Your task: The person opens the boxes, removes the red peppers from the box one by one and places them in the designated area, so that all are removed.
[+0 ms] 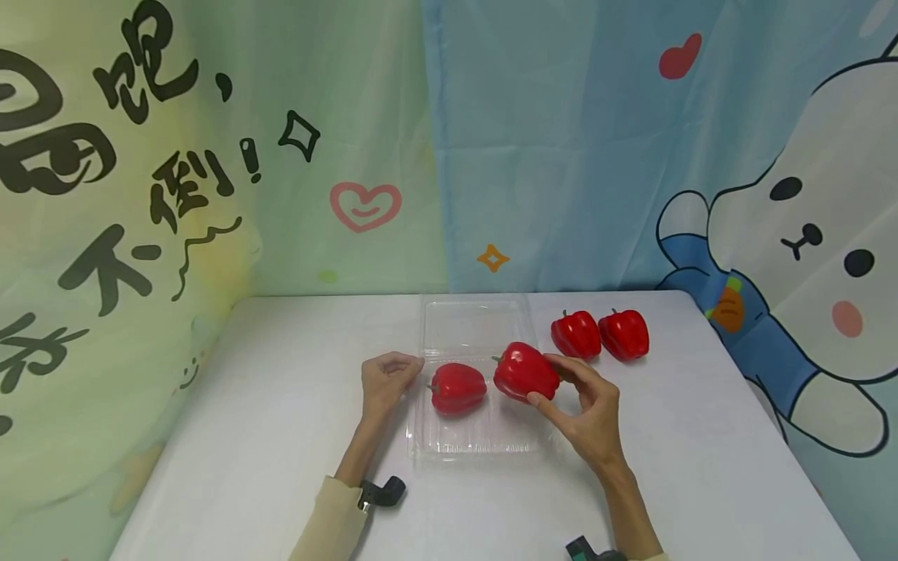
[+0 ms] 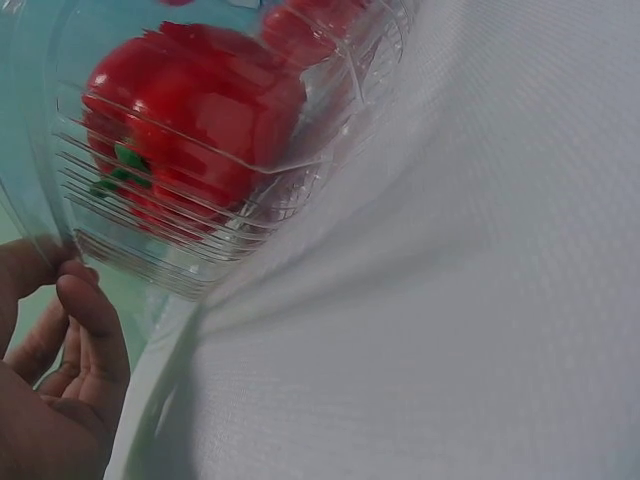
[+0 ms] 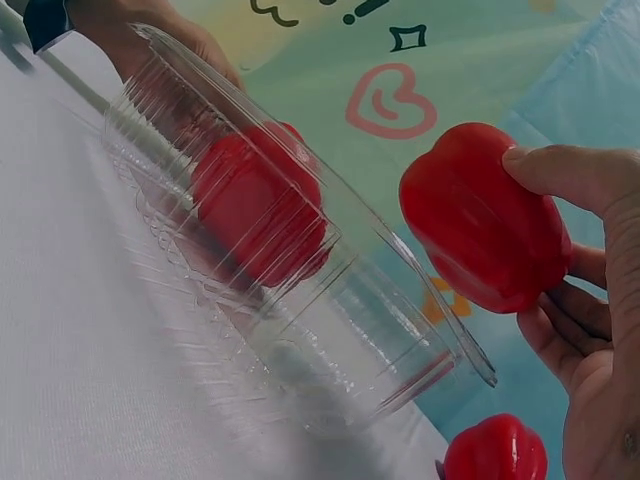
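Observation:
A clear plastic clamshell box lies with its lid folded back on the white table. One red bell pepper rests in its left half, stem toward the left. My left hand pinches the box's left rim between thumb and fingers, as the left wrist view shows. Over the right half of the box, my right hand grips a second red bell pepper between thumb and fingers. In the right wrist view that pepper is above the rim, apart from the box.
Two more red bell peppers, one beside the other, lie at the back right of the table. A printed curtain hangs behind the table's far edge.

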### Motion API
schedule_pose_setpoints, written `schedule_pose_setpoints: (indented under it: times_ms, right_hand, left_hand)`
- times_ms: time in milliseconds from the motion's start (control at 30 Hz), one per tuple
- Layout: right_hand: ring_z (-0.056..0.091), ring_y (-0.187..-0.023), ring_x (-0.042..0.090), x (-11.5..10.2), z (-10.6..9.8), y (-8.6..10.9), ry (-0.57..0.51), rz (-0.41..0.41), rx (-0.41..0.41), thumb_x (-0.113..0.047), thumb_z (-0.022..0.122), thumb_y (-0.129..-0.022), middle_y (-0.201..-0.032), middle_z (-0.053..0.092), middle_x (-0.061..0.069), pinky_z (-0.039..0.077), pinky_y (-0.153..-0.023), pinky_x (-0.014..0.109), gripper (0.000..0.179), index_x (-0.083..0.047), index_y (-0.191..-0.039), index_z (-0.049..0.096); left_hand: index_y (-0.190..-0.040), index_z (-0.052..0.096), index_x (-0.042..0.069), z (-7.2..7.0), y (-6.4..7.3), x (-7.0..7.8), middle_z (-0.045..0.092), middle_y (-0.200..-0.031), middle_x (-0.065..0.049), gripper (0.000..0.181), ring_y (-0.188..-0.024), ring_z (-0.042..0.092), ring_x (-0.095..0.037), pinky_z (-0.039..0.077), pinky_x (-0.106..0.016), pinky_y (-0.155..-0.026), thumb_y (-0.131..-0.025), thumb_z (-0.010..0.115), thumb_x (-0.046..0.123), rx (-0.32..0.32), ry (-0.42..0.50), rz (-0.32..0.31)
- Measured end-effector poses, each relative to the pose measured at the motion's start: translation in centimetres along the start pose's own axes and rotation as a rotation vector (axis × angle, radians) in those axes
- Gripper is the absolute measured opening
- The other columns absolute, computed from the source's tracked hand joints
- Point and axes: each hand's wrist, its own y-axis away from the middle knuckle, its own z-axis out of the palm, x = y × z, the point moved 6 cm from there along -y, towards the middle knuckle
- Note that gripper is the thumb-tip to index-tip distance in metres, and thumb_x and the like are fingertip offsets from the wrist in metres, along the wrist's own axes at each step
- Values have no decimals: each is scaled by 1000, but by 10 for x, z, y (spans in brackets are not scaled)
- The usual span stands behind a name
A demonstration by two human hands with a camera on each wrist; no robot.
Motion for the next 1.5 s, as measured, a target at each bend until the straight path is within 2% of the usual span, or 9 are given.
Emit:
schedule_pose_setpoints:
  times_ms: [267, 500, 733, 1033, 1400, 1500]
  right_hand:
    - [72, -120, 4, 3, -7, 1, 21, 1, 27, 5, 95, -74, -140, 74, -5, 55, -104, 17, 75, -9, -143, 69]
    - [72, -119, 6, 5, -13, 1, 21, -28, 60, 8, 93, -74, -138, 74, 15, 55, -104, 17, 74, -7, -143, 69]
    - [71, -121, 7, 5, -18, 0, 19, -33, 90, 9, 92, -75, -139, 74, 10, 54, -105, 17, 74, -8, -143, 69]
    - [73, -120, 9, 8, -23, 4, 10, -31, 152, 13, 90, -74, -138, 74, 20, 55, -105, 17, 73, -5, -142, 70]
    - [72, -122, 11, 11, -29, 9, 4, -20, 193, 13, 90, -73, -139, 72, 25, 55, -106, 18, 76, -6, -143, 69]
    - [73, -121, 11, 10, -31, 11, 14, -16, 214, 13, 90, -73, -140, 73, 21, 55, -106, 18, 76, -6, -144, 69]
  left_hand:
    - [-94, 81, -6, 0, 1, -1, 79, -81, -24, 15, -63, 68, -15, 51, -20, -59, -93, 83, 9, 2, -28, -15]
    - [-94, 81, -6, 0, 2, -2, 79, -82, -26, 14, -63, 68, -16, 52, -19, -60, -92, 84, 8, 2, -23, -8]
    - [-93, 81, -7, 0, 1, -1, 78, -81, -27, 14, -64, 69, -18, 52, -19, -60, -92, 84, 7, 1, -5, 4]
    - [-93, 81, -7, 0, 1, 0, 78, -81, -27, 16, -64, 69, -17, 51, -20, -59, -91, 85, 8, 1, 9, -6]
    - [-93, 81, -6, 1, 2, -1, 78, -81, -26, 15, -63, 68, -14, 50, -19, -58, -91, 85, 8, 1, 1, -17]
    - [-94, 81, -6, 0, 2, -1, 79, -80, -25, 15, -63, 68, -14, 50, -19, -58, -91, 85, 9, 4, -2, -17]
